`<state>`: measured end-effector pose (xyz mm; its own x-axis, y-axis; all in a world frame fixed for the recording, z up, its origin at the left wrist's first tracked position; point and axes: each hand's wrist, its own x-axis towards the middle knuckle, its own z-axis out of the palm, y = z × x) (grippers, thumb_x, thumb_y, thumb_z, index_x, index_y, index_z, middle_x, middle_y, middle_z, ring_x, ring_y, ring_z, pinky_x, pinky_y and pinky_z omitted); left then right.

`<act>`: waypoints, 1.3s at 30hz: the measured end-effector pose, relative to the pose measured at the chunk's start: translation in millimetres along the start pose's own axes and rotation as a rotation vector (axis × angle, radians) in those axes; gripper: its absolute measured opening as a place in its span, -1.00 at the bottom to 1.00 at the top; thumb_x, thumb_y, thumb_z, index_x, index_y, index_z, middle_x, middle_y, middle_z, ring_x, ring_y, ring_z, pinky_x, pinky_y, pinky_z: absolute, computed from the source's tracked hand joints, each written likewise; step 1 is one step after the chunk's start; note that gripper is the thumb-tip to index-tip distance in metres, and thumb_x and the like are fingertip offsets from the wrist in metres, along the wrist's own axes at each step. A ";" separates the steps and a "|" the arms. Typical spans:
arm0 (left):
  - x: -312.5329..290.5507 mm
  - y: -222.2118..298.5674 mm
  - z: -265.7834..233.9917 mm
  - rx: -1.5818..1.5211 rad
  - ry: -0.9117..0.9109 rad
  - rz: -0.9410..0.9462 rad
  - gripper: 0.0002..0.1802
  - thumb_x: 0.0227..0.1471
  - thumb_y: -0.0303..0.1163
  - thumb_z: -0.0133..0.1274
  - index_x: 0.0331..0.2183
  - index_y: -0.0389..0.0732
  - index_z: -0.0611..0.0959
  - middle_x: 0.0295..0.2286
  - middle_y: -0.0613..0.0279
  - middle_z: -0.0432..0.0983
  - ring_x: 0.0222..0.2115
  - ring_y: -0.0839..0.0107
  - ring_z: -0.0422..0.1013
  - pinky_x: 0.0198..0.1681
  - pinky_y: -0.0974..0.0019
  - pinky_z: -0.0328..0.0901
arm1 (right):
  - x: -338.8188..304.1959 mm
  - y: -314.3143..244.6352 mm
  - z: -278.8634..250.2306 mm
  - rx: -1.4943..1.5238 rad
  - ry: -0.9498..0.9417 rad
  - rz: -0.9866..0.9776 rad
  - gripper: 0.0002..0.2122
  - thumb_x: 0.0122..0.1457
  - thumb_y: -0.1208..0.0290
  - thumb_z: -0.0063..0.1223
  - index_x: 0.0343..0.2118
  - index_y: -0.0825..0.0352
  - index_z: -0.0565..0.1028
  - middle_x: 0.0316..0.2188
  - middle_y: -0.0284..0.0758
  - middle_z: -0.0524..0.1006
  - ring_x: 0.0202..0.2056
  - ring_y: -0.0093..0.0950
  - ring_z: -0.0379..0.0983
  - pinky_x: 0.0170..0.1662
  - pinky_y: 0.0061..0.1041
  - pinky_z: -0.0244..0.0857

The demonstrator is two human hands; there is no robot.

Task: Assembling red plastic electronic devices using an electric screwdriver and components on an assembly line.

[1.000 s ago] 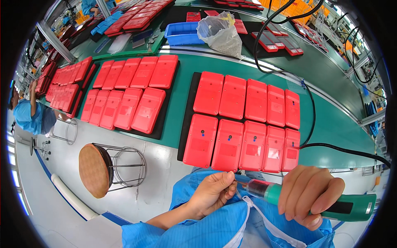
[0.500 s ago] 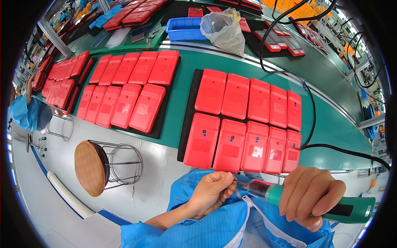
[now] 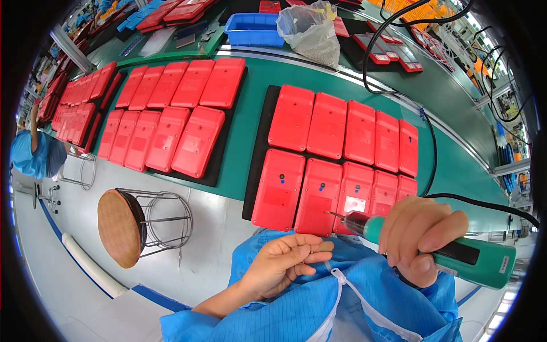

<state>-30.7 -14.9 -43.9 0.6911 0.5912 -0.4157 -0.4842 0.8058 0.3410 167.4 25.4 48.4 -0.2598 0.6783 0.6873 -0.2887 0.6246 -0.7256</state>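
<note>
My right hand (image 3: 419, 239) is wrapped round a green electric screwdriver (image 3: 476, 256) with a dark, see-through nose. Its thin bit points left and appears over the near edge of a red plastic case (image 3: 321, 194); whether it touches the case I cannot tell. Just below that edge, in front of my blue smock, is my left hand (image 3: 282, 265). Its thumb presses against the curled fingers, and anything between them is too small to make out. Two rows of red cases lie on a black mat (image 3: 257, 171), several of the near ones with a dark round spot and blue marks.
More red cases (image 3: 199, 139) lie on mats to the left along the green bench (image 3: 245, 122). Behind stand a blue bin (image 3: 253, 31) and a clear plastic bag (image 3: 310, 40). A black cable (image 3: 484, 208) runs at right. A stool (image 3: 119, 228) and another person (image 3: 34, 151) are at left.
My right hand has lifted the screwdriver, and its bit has moved up from beside my left fingertips to over the red case. My left hand's fingers have shifted slightly. The whole view has tilted a little.
</note>
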 end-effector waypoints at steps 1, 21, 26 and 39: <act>-1.0 0.1 -2.1 -0.002 0.003 0.003 -0.65 0.12 -0.37 -0.22 -0.13 -0.44 0.33 -0.18 -0.11 0.36 -0.16 0.33 0.37 -0.30 0.54 0.39 | -0.1 1.3 0.9 0.005 -0.002 0.000 -0.77 -0.13 0.59 0.10 -0.43 0.36 0.27 -0.75 -0.38 0.36 -0.75 -0.55 0.31 -0.68 -0.52 0.30; 4.9 -4.0 -7.8 -0.046 0.008 -0.040 -0.63 0.12 -0.27 -0.23 -0.16 -0.37 0.41 -0.32 0.01 0.45 -0.34 0.40 0.45 -0.43 0.51 0.36 | 8.3 1.5 2.4 0.031 -0.152 0.055 -0.74 -0.22 0.65 0.10 -0.41 0.41 0.31 -0.71 -0.29 0.40 -0.72 -0.43 0.33 -0.66 -0.45 0.30; 12.3 -6.7 4.4 -0.220 -0.061 -0.054 -0.62 0.12 -0.24 -0.22 -0.16 -0.36 0.39 -0.32 0.11 0.46 -0.36 0.49 0.44 -0.44 0.57 0.36 | 17.1 -12.4 8.2 0.180 -0.128 0.050 -0.79 -0.07 0.57 0.09 -0.43 0.36 0.26 -0.72 -0.34 0.40 -0.73 -0.51 0.36 -0.67 -0.54 0.33; 14.2 -10.8 15.6 -0.197 0.022 -0.061 -0.73 0.12 -0.23 -0.20 -0.38 -0.22 0.47 -0.56 0.32 0.42 -0.59 0.60 0.33 -0.58 0.61 0.24 | 7.9 -20.8 11.8 0.177 -0.047 -0.101 -0.80 0.00 0.51 0.07 -0.47 0.30 0.23 -0.74 -0.37 0.42 -0.75 -0.58 0.40 -0.70 -0.65 0.35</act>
<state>-7.2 -15.8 -40.3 0.7114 0.5401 -0.4497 -0.5391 0.8299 0.1440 160.5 13.2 69.3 -0.2631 0.5942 0.7601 -0.4715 0.6081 -0.6386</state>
